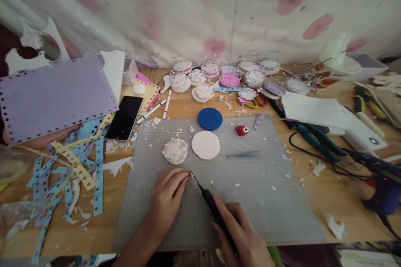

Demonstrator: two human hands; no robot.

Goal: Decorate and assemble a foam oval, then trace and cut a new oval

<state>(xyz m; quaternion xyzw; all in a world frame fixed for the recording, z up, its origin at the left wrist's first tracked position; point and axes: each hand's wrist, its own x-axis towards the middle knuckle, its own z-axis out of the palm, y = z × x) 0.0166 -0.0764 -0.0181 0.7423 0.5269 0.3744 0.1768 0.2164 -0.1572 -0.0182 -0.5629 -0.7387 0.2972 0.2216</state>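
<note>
My right hand (239, 229) is wrapped round a black-handled tool with a thin metal tip (216, 212). The tip reaches the fingertips of my left hand (171, 190), which are pinched together over the grey cutting mat; whatever they hold is too small to make out. Just beyond lies a lilac and white paper disc with pale yellow trim (175, 151). Beside it is a plain white disc (206, 145), and a round blue piece (209, 119) sits behind that. To the right are a small red item with a white eye-like spot (242, 130) and some thin greenish strands (243, 154).
The cutting mat (266, 200) covers the table's middle. Punched paper strips (98, 175), a phone (124, 117) and a lilac sheet (58, 96) lie left. Decorated discs (229, 79) line the back. Pliers (319, 139) and a blue glue gun (384, 187) with its cable lie right.
</note>
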